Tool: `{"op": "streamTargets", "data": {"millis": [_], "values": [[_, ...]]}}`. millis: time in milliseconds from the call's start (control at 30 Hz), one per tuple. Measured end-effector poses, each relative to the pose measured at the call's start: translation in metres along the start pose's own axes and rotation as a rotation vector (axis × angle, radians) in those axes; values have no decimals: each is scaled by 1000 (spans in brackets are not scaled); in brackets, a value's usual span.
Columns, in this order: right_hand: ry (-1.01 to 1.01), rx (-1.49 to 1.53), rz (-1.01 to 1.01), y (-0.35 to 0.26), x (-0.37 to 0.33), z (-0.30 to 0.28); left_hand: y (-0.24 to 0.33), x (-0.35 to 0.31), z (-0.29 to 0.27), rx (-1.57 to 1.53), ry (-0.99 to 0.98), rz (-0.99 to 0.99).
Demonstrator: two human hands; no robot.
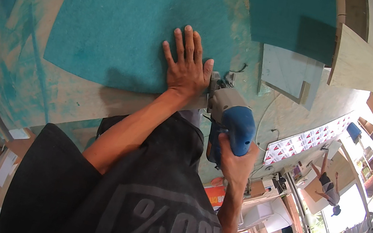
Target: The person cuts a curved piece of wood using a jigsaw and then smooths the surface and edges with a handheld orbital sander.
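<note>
Tool (pixel 237 121) in right hand (pixel 238 161), left hand (pixel 186 70) on sheet (pixel 118 24)

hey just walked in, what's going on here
Someone's bare left hand lies open and flat on a large, flat teal panel with a curved edge. Their right hand grips a blue and grey handheld power tool, its front end close beside the left hand. Whether it is running can't be told.

The top edge cuts off the teal sheet (pixel 129 16). The blue power tool (pixel 238 126) hides its own underside and most fingers of the right hand (pixel 239 163). 1 distant person (pixel 331 192) appears too small for detail.
</note>
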State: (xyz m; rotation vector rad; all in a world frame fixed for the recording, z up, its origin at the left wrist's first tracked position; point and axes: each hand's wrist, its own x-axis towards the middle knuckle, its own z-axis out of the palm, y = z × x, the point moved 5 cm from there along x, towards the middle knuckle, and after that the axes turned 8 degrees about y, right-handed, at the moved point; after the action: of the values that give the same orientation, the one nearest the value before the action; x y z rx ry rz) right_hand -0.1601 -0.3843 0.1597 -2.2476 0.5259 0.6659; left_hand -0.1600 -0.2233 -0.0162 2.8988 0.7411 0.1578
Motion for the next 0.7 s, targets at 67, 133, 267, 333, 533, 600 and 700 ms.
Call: {"op": "streamTargets", "data": {"millis": [67, 133, 267, 333, 533, 600, 700], "values": [[-17, 8, 14, 2, -3, 0, -2, 0, -1, -41, 51, -1], [-19, 12, -3, 7, -3, 2, -10, 3, -10, -110, 127, 4], [31, -6, -33, 13, -5, 0, -42, 55, -27, -268, 234, -118], [25, -19, -34, 7, -6, 0, -88, 116, -22, -126, 498, -200], [0, -34, 16, 5, -7, 3, -177, 288, -9, 288, 1019, -370], [-3, -55, 11, 5, -6, 3, -196, 312, 5, 285, 897, -421], [60, -40, 4, 3, -8, 2, -182, 313, -16, 58, 701, -449]]}}
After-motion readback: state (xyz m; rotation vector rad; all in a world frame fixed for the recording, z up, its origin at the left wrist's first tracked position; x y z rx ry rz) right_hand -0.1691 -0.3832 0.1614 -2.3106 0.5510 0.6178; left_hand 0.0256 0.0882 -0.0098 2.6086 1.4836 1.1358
